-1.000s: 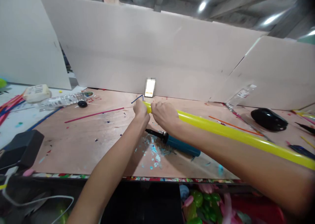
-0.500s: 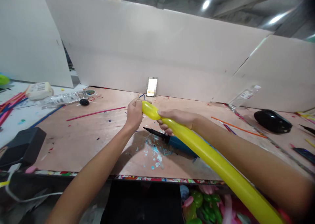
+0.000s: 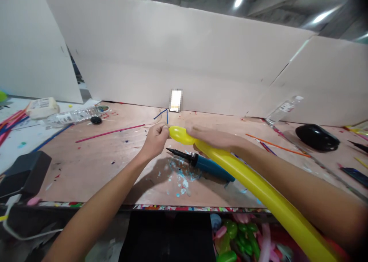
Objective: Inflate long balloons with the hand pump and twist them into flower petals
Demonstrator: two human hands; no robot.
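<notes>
A long yellow balloon (image 3: 253, 187) runs from the middle of the table down to the lower right, under my right forearm. My left hand (image 3: 155, 138) is closed, pinching the balloon's near tip. My right hand (image 3: 212, 138) is wrapped round the balloon a short way along, leaving a small bulge (image 3: 178, 134) between the two hands. A blue hand pump (image 3: 204, 164) with a black nozzle lies on the table just below my hands.
White boards wall in the wooden table (image 3: 94, 166). A plastic bottle (image 3: 73, 116) and thin uninflated balloons lie at the left, a black object (image 3: 316, 137) at the right, a dark box (image 3: 24, 173) near the left front edge. Coloured balloons (image 3: 244, 239) fill a bin below.
The balloon's free length swung from out to the right down toward me. A short bulge formed between my hands, which dropped slightly toward the table.
</notes>
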